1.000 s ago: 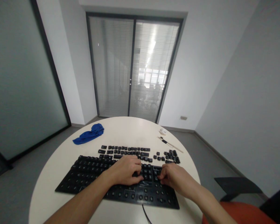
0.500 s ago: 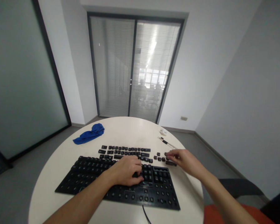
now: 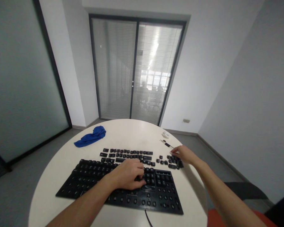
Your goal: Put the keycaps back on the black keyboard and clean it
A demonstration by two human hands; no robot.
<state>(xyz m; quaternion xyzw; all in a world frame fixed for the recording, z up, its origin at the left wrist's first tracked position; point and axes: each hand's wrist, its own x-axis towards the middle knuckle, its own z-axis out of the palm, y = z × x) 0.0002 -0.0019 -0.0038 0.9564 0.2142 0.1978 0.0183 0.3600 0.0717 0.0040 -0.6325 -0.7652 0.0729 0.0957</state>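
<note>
A black keyboard (image 3: 156, 201) lies on the round white table (image 3: 123, 134), its nearer rows without keycaps. My left hand (image 3: 129, 174) rests on the keyboard's middle, fingers curled and thumb apart; whatever its fingers touch is hidden. Behind the keyboard, loose black keycaps (image 3: 130, 156) lie in rows. My right hand (image 3: 183, 154) is at the table's right side, its fingertips together at the near end of a thin tool (image 3: 167, 144) with a black band. Several more keycaps (image 3: 172, 166) are clustered just below that hand.
A crumpled blue cloth (image 3: 91, 137) lies at the table's left back. Small white items (image 3: 165, 135) sit near the right back edge. A black cable (image 3: 148, 217) runs off the keyboard's near side. A dark chair (image 3: 246, 190) stands to the right.
My right hand has moved up and slightly right, from the clustered keycaps to the near end of the thin tool, uncovering the keycaps. My left hand has stayed in place.
</note>
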